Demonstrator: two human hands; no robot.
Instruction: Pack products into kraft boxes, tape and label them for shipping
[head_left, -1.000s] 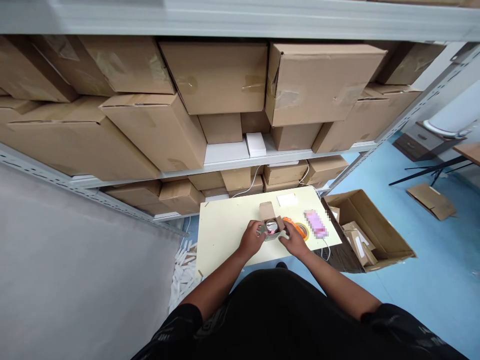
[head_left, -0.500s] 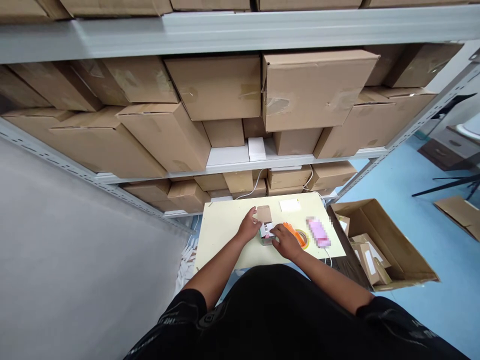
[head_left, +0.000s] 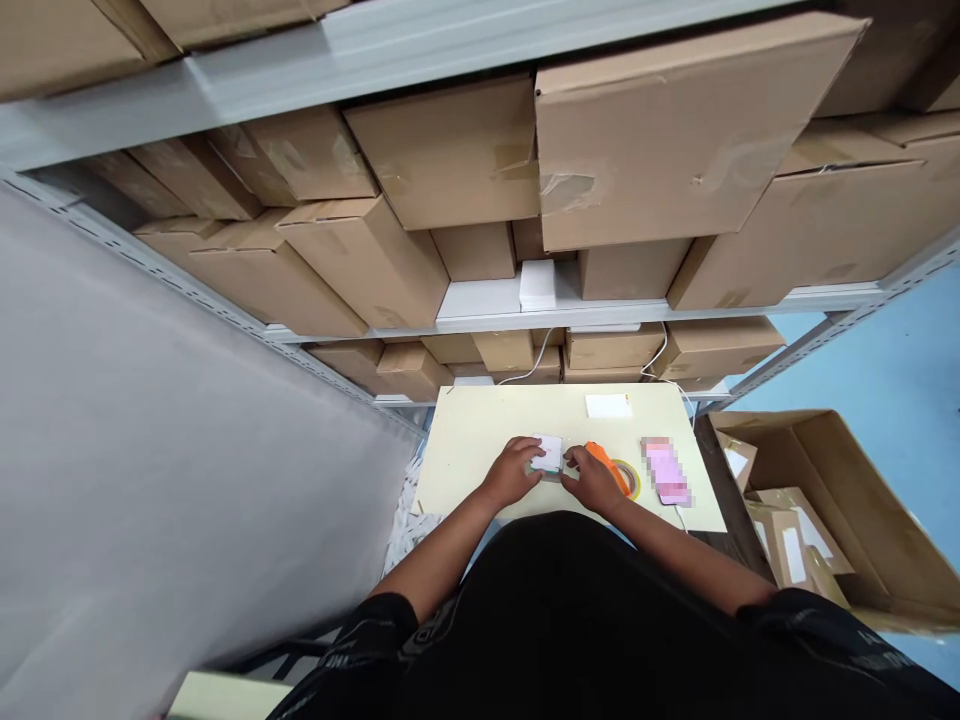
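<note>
A small white box [head_left: 548, 453] sits on the pale yellow tabletop [head_left: 469, 440], its top face up and its lid down. My left hand [head_left: 514, 470] grips it from the left, with the fingers over the top's left edge. On the other side, my right hand [head_left: 592, 478] has curled fingers and thumb at the box's right edge. Just right of that hand lies an orange tape dispenser [head_left: 604, 464] with a yellow-edged tape roll [head_left: 628, 480], partly hidden by the hand.
A white card or packet [head_left: 608, 406] lies at the back of the table. A pink blurred object [head_left: 666, 472] with a white cable is at the right. Beyond stands an open carton [head_left: 877, 520] holding smaller boxes. Shelves of cardboard boxes [head_left: 450, 160] rise behind.
The box's brown-lined lid stood up before; now it is folded down and the white top shows. Both hands have shifted around the box's sides. The camera view has turned.
</note>
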